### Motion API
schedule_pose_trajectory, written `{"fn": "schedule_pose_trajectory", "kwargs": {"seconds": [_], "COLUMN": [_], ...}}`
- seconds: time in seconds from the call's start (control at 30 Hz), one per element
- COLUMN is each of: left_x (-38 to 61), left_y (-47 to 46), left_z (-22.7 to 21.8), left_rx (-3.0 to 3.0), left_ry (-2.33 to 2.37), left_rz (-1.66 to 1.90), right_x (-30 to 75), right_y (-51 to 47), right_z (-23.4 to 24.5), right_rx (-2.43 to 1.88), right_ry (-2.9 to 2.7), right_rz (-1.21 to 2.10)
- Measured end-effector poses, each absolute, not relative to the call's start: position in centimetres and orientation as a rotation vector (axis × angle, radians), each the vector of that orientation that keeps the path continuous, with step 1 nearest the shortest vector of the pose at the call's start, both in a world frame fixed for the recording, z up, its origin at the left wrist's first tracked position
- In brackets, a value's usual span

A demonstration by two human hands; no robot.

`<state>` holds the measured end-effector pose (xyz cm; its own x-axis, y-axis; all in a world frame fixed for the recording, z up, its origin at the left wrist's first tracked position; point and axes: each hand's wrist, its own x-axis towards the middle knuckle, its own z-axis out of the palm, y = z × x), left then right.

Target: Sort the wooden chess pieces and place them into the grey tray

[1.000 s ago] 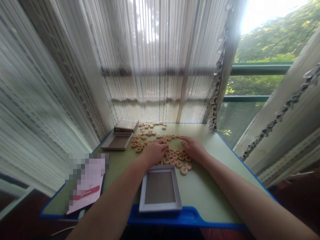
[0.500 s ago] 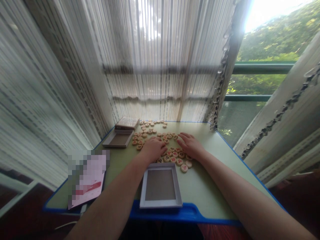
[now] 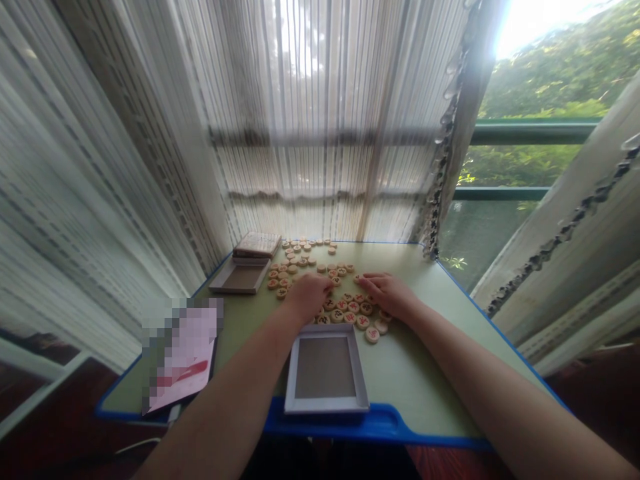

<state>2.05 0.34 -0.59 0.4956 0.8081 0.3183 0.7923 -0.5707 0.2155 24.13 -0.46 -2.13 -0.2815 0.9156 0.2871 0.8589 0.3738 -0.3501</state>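
Note:
Round wooden Chinese chess pieces with red and black characters lie spread over the table (image 3: 440, 373). My left hand (image 3: 309, 297) is curled, its fingertips on a piece (image 3: 337, 282) among them; part of its grip is hidden behind the hand. My right hand (image 3: 391, 292) has its fingers drawn together at another piece (image 3: 357, 279), thumb and fingertips against its right side. Between the hands and nearer to me sits a cluster of face-up pieces (image 3: 353, 307). A shallow box tray (image 3: 363, 373) lies in front of that cluster, with only its bare bottom showing inside.
Another shallow box part (image 3: 235, 291) lies at the left, with a brown patterned box (image 3: 257, 245) behind it. A tablet (image 3: 187, 360), partly blurred out, rests at the left edge with a cable. Curtains (image 3: 325, 167) hang just beyond the table's far edge.
My right fingers have closed from a spread pose and come slightly toward me, and a piece now sits at their tips. My left fingers have curled more. The whole view has shifted slightly.

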Motion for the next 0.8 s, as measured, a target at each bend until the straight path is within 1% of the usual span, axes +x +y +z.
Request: {"fn": "schedule_pose_trajectory", "kwargs": {"seconds": [0.13,0.27,0.4,0.53,0.63,0.8], "left_x": [1.7,1.5,0.6,-0.8,-0.9,1.0], "left_y": [0.4,0.5,0.8,0.6,0.1,0.0], "left_z": [-0.5,-0.5,0.0,1.2,1.6,0.4], "left_rx": [2.686,2.705,2.598,2.428,2.406,2.628], "left_ry": [1.392,1.397,1.661,1.889,1.816,1.633], "left_rz": [0.548,0.571,0.630,0.592,0.498,0.523], "right_x": [24.0,23.7,23.7,23.5,22.9,21.9], "right_y": [-0.9,-1.5,-2.3,-3.3,-4.0,-4.2], "right_z": [-1.7,-0.8,-0.4,-0.3,-0.3,-0.5], "right_rx": [-1.505,-1.538,-1.527,-1.386,-1.229,-1.144], "right_ry": [-2.204,-2.246,-2.276,-2.320,-2.409,-2.448], "right_rz": [0.196,0.024,-0.088,-0.002,0.053,0.058]}}
